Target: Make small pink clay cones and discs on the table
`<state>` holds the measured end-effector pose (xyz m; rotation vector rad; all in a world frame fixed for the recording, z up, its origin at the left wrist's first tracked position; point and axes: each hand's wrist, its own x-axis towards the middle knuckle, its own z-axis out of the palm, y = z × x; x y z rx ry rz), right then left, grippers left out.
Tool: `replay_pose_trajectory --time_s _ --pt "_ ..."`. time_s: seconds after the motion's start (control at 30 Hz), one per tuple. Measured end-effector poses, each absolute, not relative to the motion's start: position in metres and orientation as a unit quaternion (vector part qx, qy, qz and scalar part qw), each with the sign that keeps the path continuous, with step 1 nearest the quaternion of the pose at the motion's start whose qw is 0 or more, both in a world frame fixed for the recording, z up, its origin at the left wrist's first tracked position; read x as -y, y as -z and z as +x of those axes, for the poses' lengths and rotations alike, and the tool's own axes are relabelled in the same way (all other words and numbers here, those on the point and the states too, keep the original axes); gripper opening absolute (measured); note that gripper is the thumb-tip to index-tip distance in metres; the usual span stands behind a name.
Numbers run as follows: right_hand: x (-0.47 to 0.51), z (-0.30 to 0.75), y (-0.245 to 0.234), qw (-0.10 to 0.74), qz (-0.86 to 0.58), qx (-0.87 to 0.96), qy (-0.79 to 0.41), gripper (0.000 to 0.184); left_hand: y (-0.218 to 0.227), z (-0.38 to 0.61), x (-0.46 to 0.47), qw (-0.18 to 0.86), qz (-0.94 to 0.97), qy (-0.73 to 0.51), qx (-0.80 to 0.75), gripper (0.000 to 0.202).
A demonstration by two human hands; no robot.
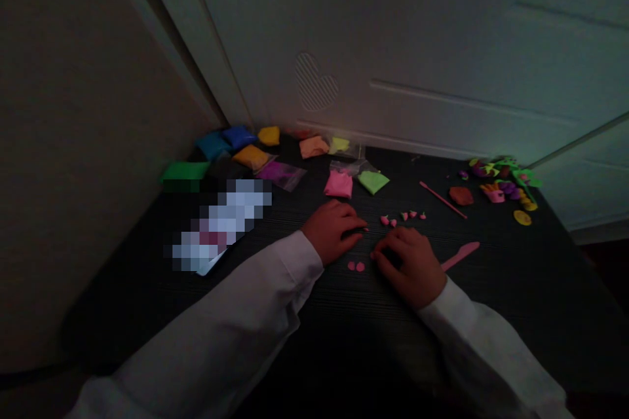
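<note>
My left hand [334,230] rests on the dark table [515,288], fingers curled and pinched at a tiny pink bit by its fingertips. My right hand [410,260] lies close beside it, fingers curled down on the table near a small pink piece at its left edge. Two little pink clay discs [356,266] lie between the hands. A row of tiny pink and green clay shapes [401,217] sits just beyond my right hand. A pink plastic knife tool [460,255] pokes out from under my right hand. Both arms wear white sleeves.
Bags of coloured clay lie at the back: pink [339,184], light green [373,181], orange [313,146], yellow [268,136], blue [239,137], green [185,172]. A thin pink stick [442,200] and finished clay figures [504,182] sit at the right. A white door stands behind.
</note>
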<state>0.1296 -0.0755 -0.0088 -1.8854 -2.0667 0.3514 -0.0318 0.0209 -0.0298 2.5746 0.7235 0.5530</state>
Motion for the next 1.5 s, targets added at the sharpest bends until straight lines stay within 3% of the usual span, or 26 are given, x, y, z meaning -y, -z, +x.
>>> replay_pose_trajectory --time_s 0.3,0.67,0.93,1.07,1.5 --pt "0.075 0.128 0.009 0.197 -0.656 0.716 -0.135 0.015 0.027 -0.023 -0.019 0.199 0.921 -0.18 -0.282 0.028" --pt "0.062 0.137 0.018 0.297 -0.662 0.686 -0.06 0.019 0.025 -0.027 -0.022 0.362 0.801 -0.261 -0.399 0.027" --pt "0.061 0.115 0.017 0.306 -0.63 0.713 0.01 0.03 0.025 -0.02 -0.013 0.541 0.7 -0.304 -0.353 0.026" --pt "0.059 0.117 0.021 0.326 -0.609 0.722 0.032 0.026 0.023 -0.022 -0.014 0.579 0.675 -0.289 -0.354 0.04" --pt "0.056 0.124 0.019 0.334 -0.64 0.691 0.032 0.012 0.024 -0.018 -0.016 0.678 0.6 -0.284 -0.315 0.047"
